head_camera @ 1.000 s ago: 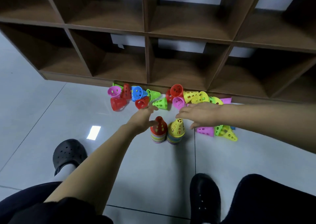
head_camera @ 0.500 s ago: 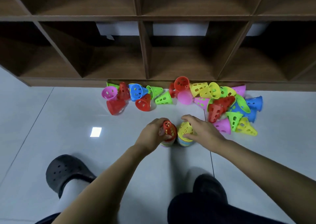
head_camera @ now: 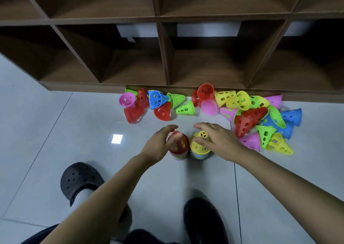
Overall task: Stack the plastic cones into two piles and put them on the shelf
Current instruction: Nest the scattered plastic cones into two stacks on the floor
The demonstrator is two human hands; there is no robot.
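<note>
Fingers [head_camera: 168, 127] have uncurled, left hand [head_camera: 158, 148] and right hand [head_camera: 222, 141] spread empty over grey-tiled floor [head_camera: 74, 132].

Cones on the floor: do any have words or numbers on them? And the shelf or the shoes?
None: no word, number or sign can be read anywhere. The loose cones, the red-topped pile and the yellow-topped pile show only holes; the shelf and the black shoes bear no writing.
</note>
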